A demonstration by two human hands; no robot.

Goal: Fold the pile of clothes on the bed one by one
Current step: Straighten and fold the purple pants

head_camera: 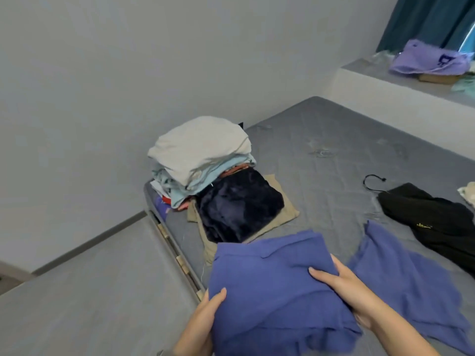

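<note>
A folded blue-purple garment [267, 283] is held up near the bed's left edge. My left hand [205, 312] grips its lower left edge with the thumb on top. My right hand [341, 286] clamps its right side. Part of the same blue-purple cloth [401, 276] lies spread flat on the grey mattress [321, 140] to the right. Behind it sits a folded dark navy fleece [239, 204] on a beige garment [288, 214]. A stack of folded clothes [200, 152], white on top, stands at the bed's far left corner.
A black garment on a hanger [431, 219] lies on the right of the mattress. A pale cloth [467, 194] peeks in at the right edge. A purple garment [429, 60] rests on the window ledge. Grey floor [90, 291] lies left of the bed.
</note>
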